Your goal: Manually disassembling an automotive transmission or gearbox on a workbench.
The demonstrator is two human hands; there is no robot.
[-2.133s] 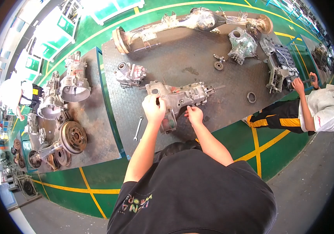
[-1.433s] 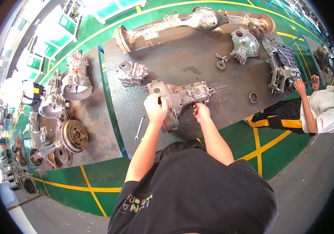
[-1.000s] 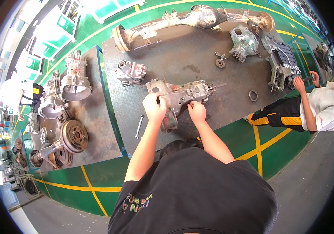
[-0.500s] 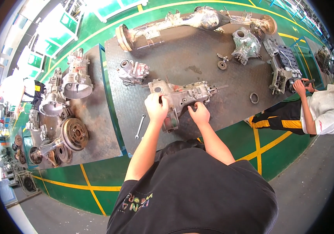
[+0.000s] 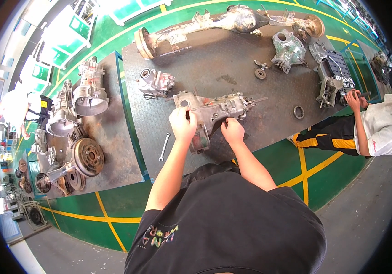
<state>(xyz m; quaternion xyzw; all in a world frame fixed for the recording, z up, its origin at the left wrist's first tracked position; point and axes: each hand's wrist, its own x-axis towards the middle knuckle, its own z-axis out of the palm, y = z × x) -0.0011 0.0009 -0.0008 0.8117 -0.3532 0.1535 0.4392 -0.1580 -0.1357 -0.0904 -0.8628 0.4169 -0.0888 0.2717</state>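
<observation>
A grey metal gearbox housing [image 5: 221, 109] lies on the workbench in front of me, with a thin shaft sticking out at its right end. At its left part, my left hand [image 5: 183, 123] is closed, fingers curled on the casing's near side. My right hand [image 5: 233, 131] grips the lower edge of the casing, its fingertips partly hidden against the metal. Left of my left forearm lies a double-ended wrench [image 5: 164, 147], which neither hand touches.
A smaller gear unit [image 5: 155, 83] sits behind the housing, and a long axle [image 5: 232, 22] spans the back. A metal ring [image 5: 298, 112] and a cast cover [image 5: 288, 51] are to the right. One person [image 5: 374, 125] stands at the right edge. Gearboxes [image 5: 90, 89] fill the left bench.
Both hands stay at the gearbox housing with almost the same grip. The view has shifted very slightly. At the far left, a person's arm has moved a little.
</observation>
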